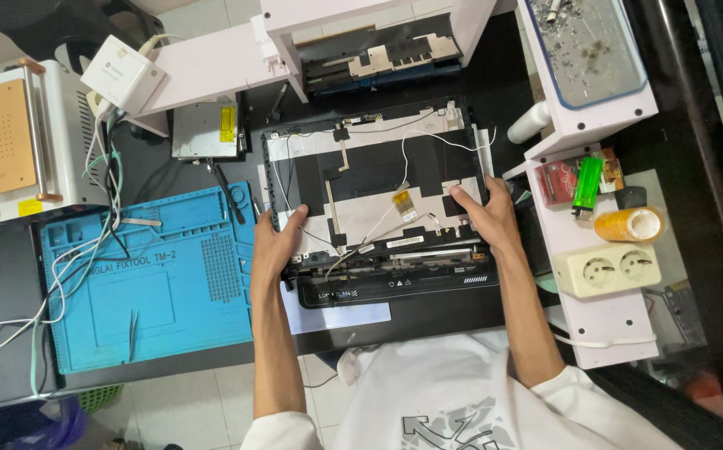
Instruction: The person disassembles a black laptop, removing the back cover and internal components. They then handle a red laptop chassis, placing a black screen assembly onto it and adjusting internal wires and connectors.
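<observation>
While both forearms reach up from the white shirt [453, 392] at the bottom edge, the left hand [278, 246] grips the left edge of the opened laptop lid [374, 179], thumb laid on its inner face. On the other side, the right hand [482, 212] clasps the right edge the same way. Below the hands, the black laptop base [395, 287] lies on the dark table [428, 321], touching the lid. Thin white cables [424, 137] run across the lid's inside. Left of it lies a blue work mat [153, 283]; to the right, a white shelf [603, 325] carries a double socket [607, 268], a tape roll [630, 223] and a green lighter [586, 185]. Farther up stands a tray of screws [586, 46].
</observation>
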